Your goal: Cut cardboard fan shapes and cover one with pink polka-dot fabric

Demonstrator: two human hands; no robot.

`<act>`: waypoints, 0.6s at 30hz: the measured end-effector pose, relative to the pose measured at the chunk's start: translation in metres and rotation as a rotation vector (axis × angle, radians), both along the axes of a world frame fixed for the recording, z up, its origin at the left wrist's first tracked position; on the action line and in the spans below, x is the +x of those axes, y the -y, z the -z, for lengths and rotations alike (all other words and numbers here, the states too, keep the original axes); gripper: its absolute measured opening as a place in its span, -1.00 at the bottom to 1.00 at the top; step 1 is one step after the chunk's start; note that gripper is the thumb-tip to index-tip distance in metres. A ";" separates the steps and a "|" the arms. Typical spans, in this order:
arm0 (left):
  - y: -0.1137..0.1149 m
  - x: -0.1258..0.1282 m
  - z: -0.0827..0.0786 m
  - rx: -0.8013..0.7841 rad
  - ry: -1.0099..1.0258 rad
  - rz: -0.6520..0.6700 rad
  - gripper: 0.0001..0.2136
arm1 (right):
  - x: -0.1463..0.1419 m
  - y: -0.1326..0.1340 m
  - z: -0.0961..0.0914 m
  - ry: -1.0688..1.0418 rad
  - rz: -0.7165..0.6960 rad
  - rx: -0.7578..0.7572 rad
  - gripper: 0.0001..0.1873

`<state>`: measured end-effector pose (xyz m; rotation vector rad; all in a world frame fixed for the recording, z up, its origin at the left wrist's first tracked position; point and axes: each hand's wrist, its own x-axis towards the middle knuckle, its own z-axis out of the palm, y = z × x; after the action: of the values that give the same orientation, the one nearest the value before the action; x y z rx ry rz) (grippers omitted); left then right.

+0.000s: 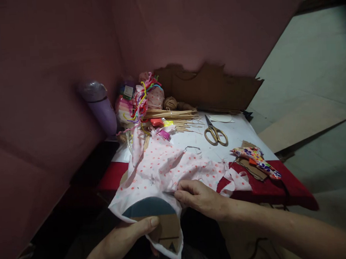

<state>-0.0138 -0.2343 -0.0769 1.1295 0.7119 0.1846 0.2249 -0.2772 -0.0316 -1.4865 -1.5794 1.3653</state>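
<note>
A rounded piece of cardboard [162, 224], brown with a dark blue band, lies against a white cloth with red dots [163, 161]. With its thumb on the cardboard's face, my left hand [129, 236] grips both from the lower left; its other fingers are mostly hidden underneath. Just beyond the cardboard's upper right edge, my right hand [200, 199] is closed in a pinch on the dotted cloth. Something thin and dark shows by its fingertips, too small to make out. The cloth spreads from the cardboard over the table's front part.
Scissors with gold handles [216, 135] lie on the white sheet [188, 140]. Thin wooden sticks [169, 114], twine [170, 103] and colourful pipe cleaners [143, 94] are heaped behind. A purple bottle [99, 110] stands left; torn cardboard [200, 87] leans at the back. A floral cloth piece [257, 160] lies right.
</note>
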 end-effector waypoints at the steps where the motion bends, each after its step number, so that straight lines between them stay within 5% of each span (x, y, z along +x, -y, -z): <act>1: 0.000 0.000 -0.001 0.004 -0.004 -0.003 -0.60 | 0.000 0.000 -0.001 -0.004 -0.008 0.012 -0.62; 18: 0.001 0.000 -0.006 0.107 0.010 0.046 -0.63 | -0.002 0.000 -0.005 0.131 -0.050 0.070 -0.64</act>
<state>-0.0141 -0.2352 -0.0711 1.2447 0.6726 0.1914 0.2226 -0.2771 -0.0265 -1.5305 -1.7381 1.2482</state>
